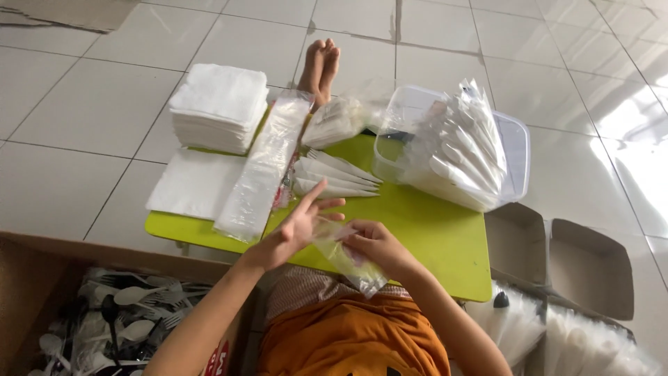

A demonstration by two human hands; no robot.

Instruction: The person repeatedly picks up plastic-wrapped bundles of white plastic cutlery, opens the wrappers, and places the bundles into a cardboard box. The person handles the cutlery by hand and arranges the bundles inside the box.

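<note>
My left hand (296,226) and my right hand (376,247) hold a small clear plastic sleeve (344,257) between them, just above the near edge of a low lime-green table (431,230). The left hand's fingers are spread, with the thumb and palm against the sleeve's upper end. My right hand pinches the sleeve near its top, and the rest hangs down toward my lap. A few folded white napkins (334,177) lie on the table just beyond my hands.
A tall stack of white napkins (219,104), a flat white sheet (191,184) and a long pile of clear sleeves (261,170) lie at left. A clear tub (518,150) of packed sleeves stands right. White plastic cutlery (118,320) fills a box at lower left. Cardboard boxes (584,264) sit at right.
</note>
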